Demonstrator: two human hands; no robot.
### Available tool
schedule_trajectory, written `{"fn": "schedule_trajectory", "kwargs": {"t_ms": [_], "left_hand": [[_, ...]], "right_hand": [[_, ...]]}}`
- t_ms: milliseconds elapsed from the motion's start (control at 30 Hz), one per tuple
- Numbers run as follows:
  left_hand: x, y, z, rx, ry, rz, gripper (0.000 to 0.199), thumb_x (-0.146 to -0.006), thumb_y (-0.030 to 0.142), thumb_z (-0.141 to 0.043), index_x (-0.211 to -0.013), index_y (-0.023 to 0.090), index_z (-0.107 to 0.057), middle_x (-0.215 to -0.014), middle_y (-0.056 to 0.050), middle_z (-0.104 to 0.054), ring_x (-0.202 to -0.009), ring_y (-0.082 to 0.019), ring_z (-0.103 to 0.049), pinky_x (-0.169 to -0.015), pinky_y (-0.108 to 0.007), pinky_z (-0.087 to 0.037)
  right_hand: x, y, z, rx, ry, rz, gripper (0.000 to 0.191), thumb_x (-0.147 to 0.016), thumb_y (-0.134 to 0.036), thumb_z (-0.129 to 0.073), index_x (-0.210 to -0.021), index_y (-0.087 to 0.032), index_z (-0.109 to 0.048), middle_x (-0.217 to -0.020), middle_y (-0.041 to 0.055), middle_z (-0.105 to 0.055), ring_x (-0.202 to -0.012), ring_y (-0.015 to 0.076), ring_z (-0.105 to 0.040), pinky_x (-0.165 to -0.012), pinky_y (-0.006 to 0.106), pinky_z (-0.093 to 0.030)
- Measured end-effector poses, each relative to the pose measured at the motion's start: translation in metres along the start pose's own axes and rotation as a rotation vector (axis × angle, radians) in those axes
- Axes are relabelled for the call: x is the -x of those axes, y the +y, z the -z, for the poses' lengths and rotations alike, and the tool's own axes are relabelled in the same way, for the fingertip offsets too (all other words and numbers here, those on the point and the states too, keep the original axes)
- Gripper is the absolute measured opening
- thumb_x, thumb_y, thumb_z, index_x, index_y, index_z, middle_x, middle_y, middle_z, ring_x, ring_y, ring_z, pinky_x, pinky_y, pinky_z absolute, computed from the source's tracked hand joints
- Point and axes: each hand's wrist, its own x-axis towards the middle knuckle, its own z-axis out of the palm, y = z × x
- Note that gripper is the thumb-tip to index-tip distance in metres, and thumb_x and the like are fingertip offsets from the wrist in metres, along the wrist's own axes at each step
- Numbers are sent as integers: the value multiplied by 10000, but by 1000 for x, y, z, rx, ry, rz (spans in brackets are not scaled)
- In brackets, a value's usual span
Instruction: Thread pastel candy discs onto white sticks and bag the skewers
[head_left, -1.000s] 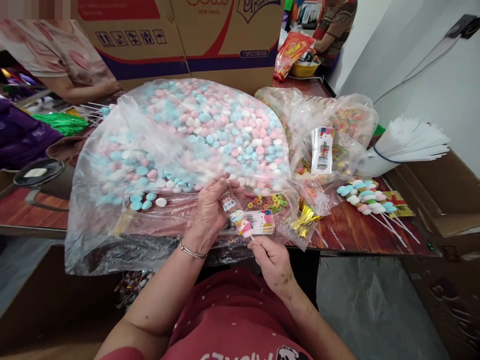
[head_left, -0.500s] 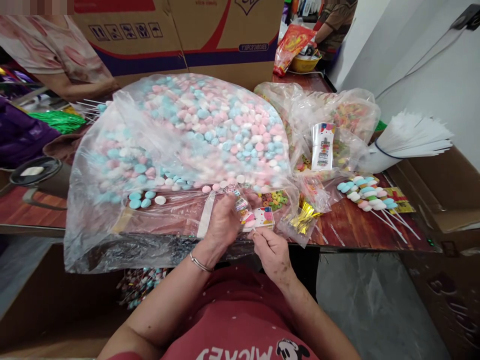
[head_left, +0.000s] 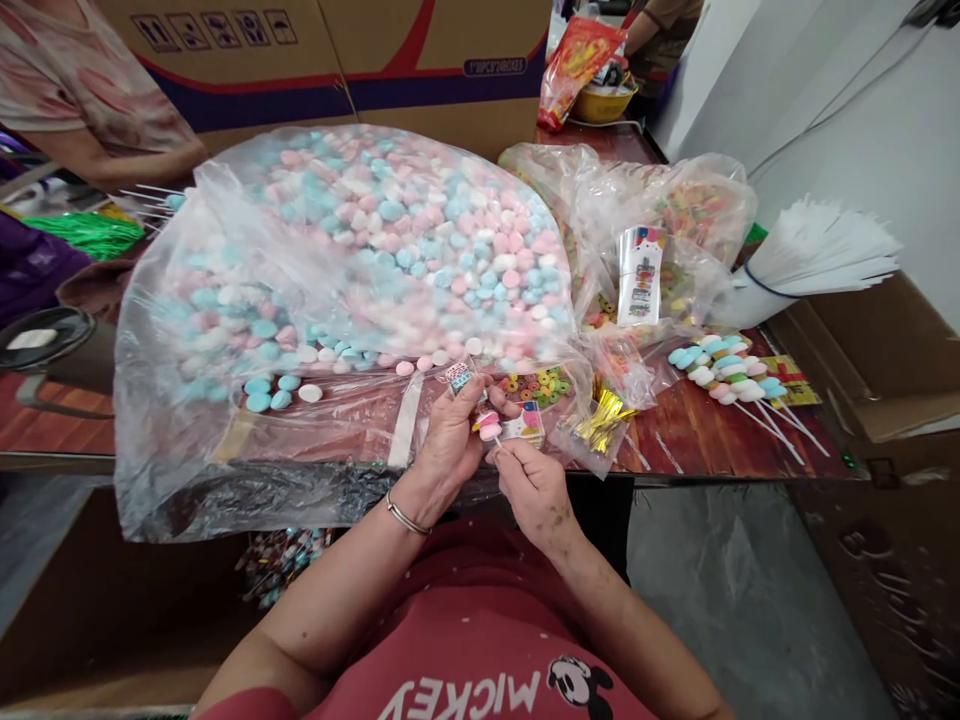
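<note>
My left hand [head_left: 450, 440] is closed round a small printed clear bag [head_left: 459, 376], whose top sticks up beyond the thumb. In the bag's mouth sits a marshmallow skewer [head_left: 490, 428] with pink and yellow pieces at its lower end. My right hand [head_left: 531, 488] pinches the skewer's white stick just below the candy. Fingers hide most of the bag and the upper part of the skewer. Behind the hands, a stack of printed bags [head_left: 525, 424] lies at the table edge beside colourful candy rings [head_left: 546, 385].
A large clear sack of pastel marshmallows [head_left: 405, 260] covers much of the table [head_left: 667, 445]. On the right lie finished skewers [head_left: 724, 368], gold twist ties [head_left: 606, 418] and a tub of white sticks [head_left: 772, 290]. A cardboard box [head_left: 442, 60] stands behind; a person [head_left: 97, 100] is at left.
My left hand has turned and tilted the bag, so the skewer's pink and yellow pieces show more plainly. My right hand stays at the stick. The view has shifted slightly.
</note>
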Motion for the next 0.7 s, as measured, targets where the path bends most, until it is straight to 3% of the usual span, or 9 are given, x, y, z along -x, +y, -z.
{"fn": "schedule_trajectory", "kwargs": {"t_ms": [133,200,300,400,567,700], "left_hand": [[-4,5,2,-7,78,-15,352,-614,348,-851,-725,150,-583,-591,30,-618,-579,-149,-670,-549,-228,-518],[-5,10,3,-5,86,-51,371,-600,381,-856,-740,148,-603,-624,14,-645,-590,-156,-672,-562,-244,-527],[-5,18,1,14,20,-86,418,-588,447,-850,-792,148,-638,-698,-20,-683,-652,-181,-688,-589,-267,-541],[-2,21,-4,-11,-13,-107,407,-550,393,-876,-774,160,-629,-684,-5,-674,-624,-169,-675,-578,-263,-533],[-2,14,-10,-129,42,-103,322,-577,252,-846,-723,155,-576,-574,36,-601,-478,-112,-586,-499,-230,-485],[-12,14,-3,-17,91,-64,281,-610,194,-798,-684,155,-529,-554,58,-537,-441,-79,-515,-459,-211,-454]], "right_hand": [[0,3,1,470,172,252,251,-920,-254,-440,-964,-149,-664,-654,28,-642,-539,118,-536,-556,218,-392],[1,6,2,609,222,346,281,-940,-238,-418,-957,-132,-677,-623,46,-650,-525,125,-558,-545,220,-387],[2,7,5,599,204,371,311,-963,-229,-382,-905,-132,-672,-583,32,-631,-506,119,-563,-534,209,-395],[3,3,5,531,163,338,309,-970,-223,-371,-892,-140,-658,-590,15,-631,-511,106,-565,-541,194,-404],[1,3,-2,645,224,413,287,-957,-218,-404,-847,-152,-660,-549,0,-627,-478,98,-555,-525,210,-368],[2,6,-5,761,302,517,274,-948,-188,-415,-822,-152,-655,-508,-17,-599,-447,97,-532,-507,233,-337]]}}
